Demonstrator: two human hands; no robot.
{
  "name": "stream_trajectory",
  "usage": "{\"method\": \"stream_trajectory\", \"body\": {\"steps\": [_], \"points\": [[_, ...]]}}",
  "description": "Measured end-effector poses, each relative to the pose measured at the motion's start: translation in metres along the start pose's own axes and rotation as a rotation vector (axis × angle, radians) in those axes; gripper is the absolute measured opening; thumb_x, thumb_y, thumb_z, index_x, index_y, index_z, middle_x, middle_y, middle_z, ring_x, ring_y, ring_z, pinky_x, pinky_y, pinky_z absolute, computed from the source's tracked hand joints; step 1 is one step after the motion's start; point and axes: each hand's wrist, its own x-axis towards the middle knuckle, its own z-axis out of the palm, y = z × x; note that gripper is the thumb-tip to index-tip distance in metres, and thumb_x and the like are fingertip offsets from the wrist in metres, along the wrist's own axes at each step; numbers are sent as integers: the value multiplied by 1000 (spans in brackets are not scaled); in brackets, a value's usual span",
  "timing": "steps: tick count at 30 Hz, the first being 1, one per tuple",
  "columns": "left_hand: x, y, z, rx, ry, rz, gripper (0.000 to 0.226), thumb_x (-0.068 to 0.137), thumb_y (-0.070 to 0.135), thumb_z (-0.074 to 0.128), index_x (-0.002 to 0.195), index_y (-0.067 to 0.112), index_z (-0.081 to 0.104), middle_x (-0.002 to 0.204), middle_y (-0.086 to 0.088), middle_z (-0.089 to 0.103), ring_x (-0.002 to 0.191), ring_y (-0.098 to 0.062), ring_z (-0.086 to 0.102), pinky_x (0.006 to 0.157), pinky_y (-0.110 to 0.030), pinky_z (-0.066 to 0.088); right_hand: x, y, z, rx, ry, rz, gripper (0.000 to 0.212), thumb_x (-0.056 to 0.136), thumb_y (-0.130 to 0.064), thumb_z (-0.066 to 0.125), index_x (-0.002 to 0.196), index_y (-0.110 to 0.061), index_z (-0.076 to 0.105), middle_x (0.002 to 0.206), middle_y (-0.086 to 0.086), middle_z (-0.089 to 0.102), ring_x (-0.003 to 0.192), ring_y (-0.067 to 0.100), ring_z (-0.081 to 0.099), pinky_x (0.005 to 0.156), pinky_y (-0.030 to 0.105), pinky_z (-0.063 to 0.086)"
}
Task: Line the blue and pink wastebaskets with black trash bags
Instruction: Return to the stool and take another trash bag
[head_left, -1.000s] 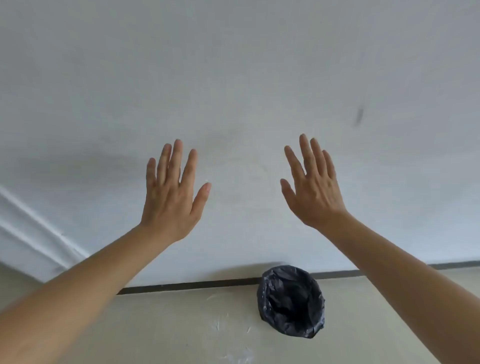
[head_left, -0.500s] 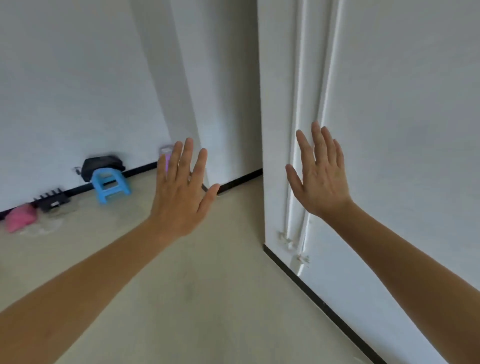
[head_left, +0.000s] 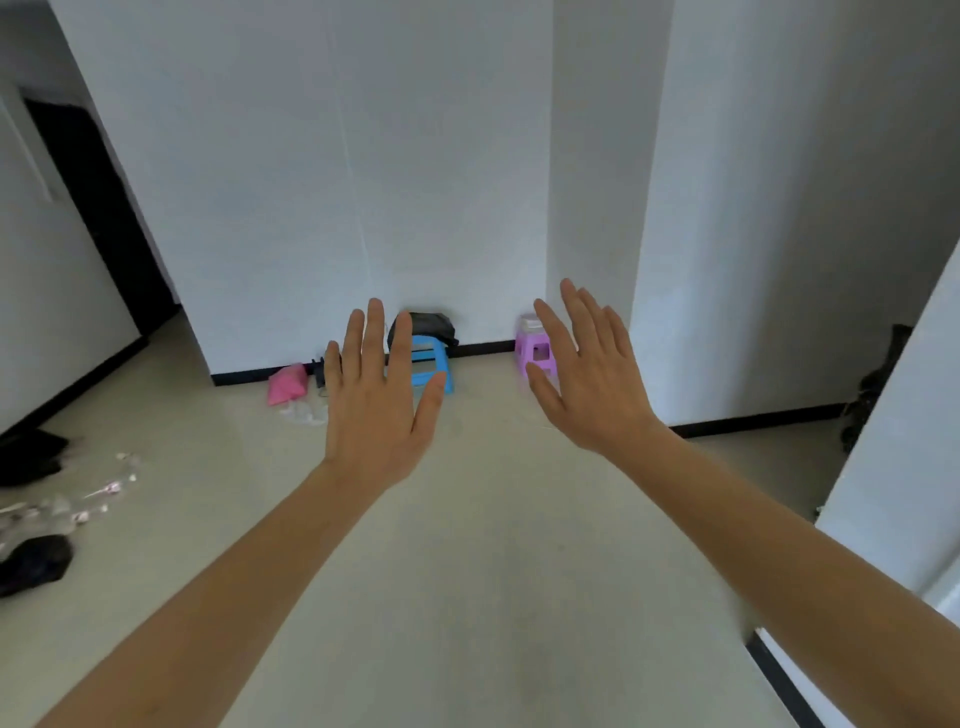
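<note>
My left hand (head_left: 376, 405) and my right hand (head_left: 589, 376) are raised in front of me, palms forward, fingers spread, both holding nothing. Far off at the foot of the white wall lies a pink object (head_left: 287, 383) on the floor. No wastebasket can be made out with certainty. Black plastic, perhaps trash bags (head_left: 31, 564), lies on the floor at the left edge.
A blue stool (head_left: 434, 364) with a black bag (head_left: 426, 325) on it and a purple stool (head_left: 535, 351) stand against the far wall. Clear plastic wrapping (head_left: 67, 501) lies at left. A dark doorway (head_left: 98, 218) opens at left. A white wall corner (head_left: 893, 467) juts in at right.
The view has swung left, away from the wall and the bag-lined basket, onto the room with the stools. Both hands stayed raised and spread.
</note>
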Motion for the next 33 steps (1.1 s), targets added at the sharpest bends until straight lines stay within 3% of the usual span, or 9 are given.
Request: {"method": "stream_trajectory", "body": {"steps": [7,14,19,27,33], "points": [[130,-84,153,41,-7,3,68,99,51,27,153,12,16,162,-16,7,149,-33,5,118,-54,12,131,45,167,66,7,-8,64,99,-40,45,152,-12,27,160,19,19,147,35,21,116,55,24],[295,-169,276,113,-58,18,69,98,53,24,152,10,20,162,-16,9,149,-34,8,117,-57,16,303,96,308,81,-100,-65,65,99,-39,46,153,-10,26,160,20,18,147,36,21,116,54,24],[377,-249,345,131,-36,-43,69,98,54,22,152,10,21,161,-16,13,148,-34,10,117,-56,17,416,104,410,121,-122,-67,63,101,-39,43,153,-10,25,161,18,16,148,34,19,119,51,18],[508,-405,514,131,-53,-95,69,98,51,29,153,11,18,162,-15,9,149,-32,6,117,-55,16,589,110,618,98,-159,-87,64,101,-42,40,155,-12,21,162,16,12,149,32,15,120,48,13],[646,-500,621,65,-121,-80,69,98,52,24,152,10,21,161,-16,14,148,-33,12,117,-53,19,728,136,737,67,-206,-55,63,100,-39,42,154,-11,24,161,18,17,148,34,19,119,50,18]]}}
